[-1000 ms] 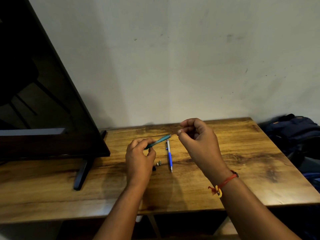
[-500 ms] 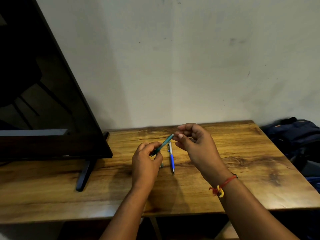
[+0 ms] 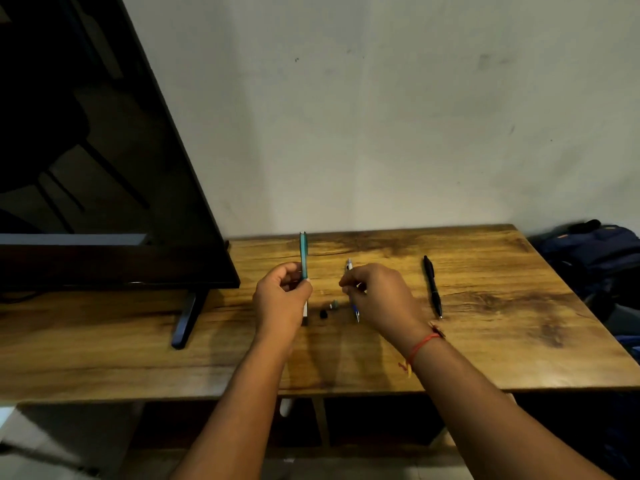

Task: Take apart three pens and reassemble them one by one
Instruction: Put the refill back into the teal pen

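Fingers of the left hand are curled round a teal pen barrel, gripping its lower part so that it stands nearly upright above the left-centre of the bench, open end up. The right hand hovers just to the right of it, apart from the barrel. Its fingers are drawn together as in a pinch. A pale sliver shows by them, too small to name, so I cannot tell whether they hold a part or nothing.

Under that hand a blue-and-white pen lies whole on the bench, tip toward the near edge. A black pen, also whole, lies well apart to the right. Between the two hands, two small loose parts rest on the wood: a dark piece and a greenish piece touching or almost touching it.

By my reading, the teal pen is the one in hand, stripped to its barrel with its pieces laid out, and the other two are not yet opened. Whether it is at the end of stripping or the start of rebuilding is not plain. Rebuilding would call for steadying the barrel, feeding the inner parts in straight, then seating the small end pieces without letting them roll away.
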